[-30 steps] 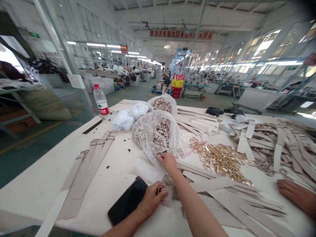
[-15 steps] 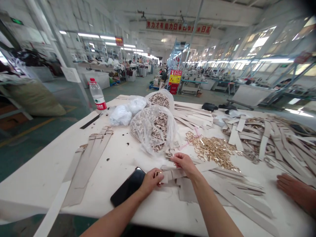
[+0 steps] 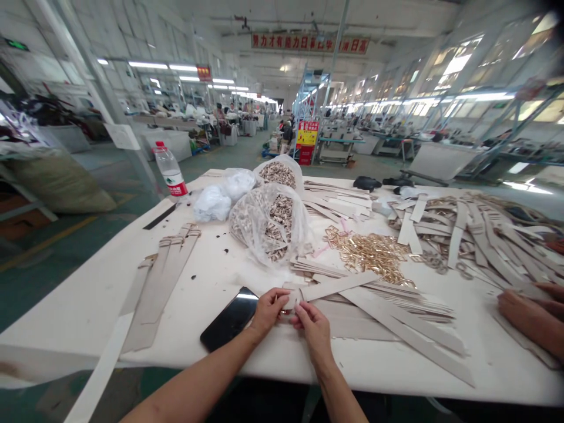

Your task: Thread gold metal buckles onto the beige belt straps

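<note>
My left hand [image 3: 269, 311] is closed on the end of a beige strap [image 3: 337, 286]. A bit of gold metal shows under its fingers, mostly hidden. Close beside it, my right hand [image 3: 314, 330] pinches what looks like a small beige loop [image 3: 299, 295] at the strap's end; whether the loop is around the strap is hard to see. A black phone [image 3: 230, 320] lies just left of my left hand. Beyond my hands are a clear bag of small beige loops [image 3: 279, 226] and a pile of gold buckles [image 3: 370, 252]. More straps [image 3: 409, 320] lie at the right.
Several straps with loops [image 3: 161, 294] lie at the left. A bottle with a red cap [image 3: 170, 170] and crumpled plastic bags [image 3: 212, 204] stand farther back. Another person's hands [image 3: 531, 317] work at the right edge by a large strap heap [image 3: 489, 241].
My right hand has come back from beside the bag of loops to the strap's end, near my left hand. The other person's hands have moved at the right.
</note>
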`<state>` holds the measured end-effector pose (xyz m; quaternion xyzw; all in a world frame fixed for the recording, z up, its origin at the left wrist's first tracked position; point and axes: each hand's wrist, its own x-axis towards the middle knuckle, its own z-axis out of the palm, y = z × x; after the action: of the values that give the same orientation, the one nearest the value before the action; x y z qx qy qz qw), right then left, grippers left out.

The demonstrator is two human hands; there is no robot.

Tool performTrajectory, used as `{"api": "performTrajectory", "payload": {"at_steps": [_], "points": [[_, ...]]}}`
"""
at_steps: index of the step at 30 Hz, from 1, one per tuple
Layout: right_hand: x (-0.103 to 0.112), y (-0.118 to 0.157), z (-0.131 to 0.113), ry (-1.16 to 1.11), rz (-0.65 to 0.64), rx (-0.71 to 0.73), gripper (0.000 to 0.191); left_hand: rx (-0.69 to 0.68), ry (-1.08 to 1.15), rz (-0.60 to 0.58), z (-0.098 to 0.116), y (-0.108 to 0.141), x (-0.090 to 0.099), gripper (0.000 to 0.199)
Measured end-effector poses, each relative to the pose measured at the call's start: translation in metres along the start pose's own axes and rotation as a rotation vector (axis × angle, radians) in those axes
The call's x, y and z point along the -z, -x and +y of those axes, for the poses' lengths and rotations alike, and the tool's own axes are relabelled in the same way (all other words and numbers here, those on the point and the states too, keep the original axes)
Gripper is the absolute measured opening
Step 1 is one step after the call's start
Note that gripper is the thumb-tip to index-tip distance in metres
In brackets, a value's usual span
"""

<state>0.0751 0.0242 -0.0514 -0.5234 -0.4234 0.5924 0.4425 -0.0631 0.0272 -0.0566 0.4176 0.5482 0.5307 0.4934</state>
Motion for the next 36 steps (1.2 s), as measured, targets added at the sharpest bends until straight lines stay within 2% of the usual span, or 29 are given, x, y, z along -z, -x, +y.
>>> {"api": "performTrajectory", "payload": {"at_steps": [3, 5, 11, 15, 17, 20, 24, 30, 36], "points": [[-0.001, 0.004, 0.005, -0.041, 0.06, 0.004, 0.053, -0.031, -0.015, -0.003, -0.002, 0.0, 0.0, 0.03], [0.001, 0.004, 0.005, 0.004, 0.051, 0.026, 0.052, -0.033, -0.026, -0.026, -0.003, 0.0, 0.001, 0.03], [0.011, -0.005, -0.014, 0.239, -0.13, 0.222, 0.029, -0.001, -0.035, -0.097, 0.004, 0.007, 0.003, 0.032], [0.013, -0.011, -0.025, 0.251, -0.225, 0.225, 0.025, 0.007, -0.005, -0.11, 0.006, 0.01, 0.002, 0.032], [0.013, -0.013, -0.026, 0.181, -0.255, 0.18, 0.03, 0.048, 0.054, -0.117, 0.006, 0.009, 0.003, 0.034], [0.011, -0.011, -0.019, 0.051, -0.239, 0.097, 0.038, 0.092, 0.098, -0.102, 0.006, 0.006, 0.002, 0.036], [0.005, -0.007, -0.012, 0.039, -0.186, 0.077, 0.039, 0.066, 0.087, -0.104, 0.012, 0.006, -0.001, 0.036], [0.013, 0.003, -0.017, 0.076, -0.168, 0.071, 0.04, 0.005, -0.045, -0.268, 0.025, 0.008, -0.001, 0.034], [0.023, 0.011, -0.02, 0.123, -0.106, 0.12, 0.035, -0.025, -0.08, -0.301, 0.033, 0.013, -0.001, 0.034]]}}
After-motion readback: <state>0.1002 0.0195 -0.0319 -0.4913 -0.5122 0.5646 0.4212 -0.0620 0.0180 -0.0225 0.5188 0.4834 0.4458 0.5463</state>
